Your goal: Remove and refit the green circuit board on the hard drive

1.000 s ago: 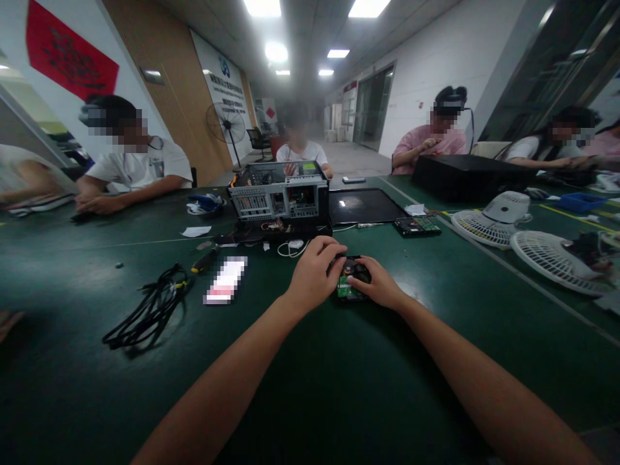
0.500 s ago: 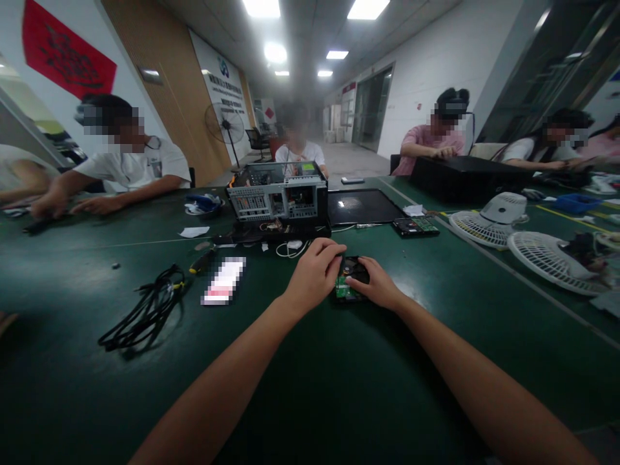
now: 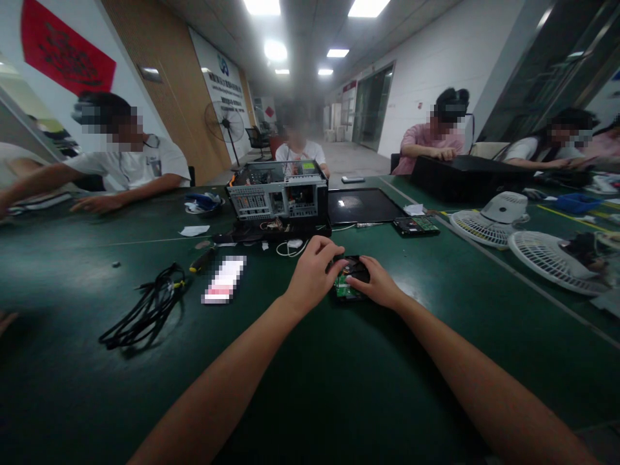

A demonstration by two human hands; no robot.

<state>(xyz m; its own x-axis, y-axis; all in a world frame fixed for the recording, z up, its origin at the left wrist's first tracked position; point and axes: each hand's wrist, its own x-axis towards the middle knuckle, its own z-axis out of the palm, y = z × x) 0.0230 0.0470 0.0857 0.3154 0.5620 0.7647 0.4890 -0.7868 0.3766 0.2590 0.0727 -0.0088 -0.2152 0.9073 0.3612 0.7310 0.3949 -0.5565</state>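
Observation:
A hard drive (image 3: 343, 289) lies on the green tabletop in front of me, its black casing and green circuit board facing up. My right hand (image 3: 380, 284) grips its right side, the thumb reaching over the board and the fingers along the far right edge. At the drive's upper left, my left hand (image 3: 317, 268) is closed with bent fingers, its thumb over the drive's left part. The left fingertips partly cover the drive, and whether a small part sits between them is hidden.
An opened computer case (image 3: 276, 200) stands beyond my hands, beside a dark flat panel (image 3: 363, 205). Another circuit-board device (image 3: 415, 225) lies to the right, near white fan parts (image 3: 489, 226). To the left are a phone (image 3: 225, 279), a screwdriver (image 3: 202, 259) and coiled black cable (image 3: 145, 310). Co-workers sit around.
My left thumb has shifted slightly right over the drive. My right hand stays in place. At the left, a co-worker's arm has moved further left.

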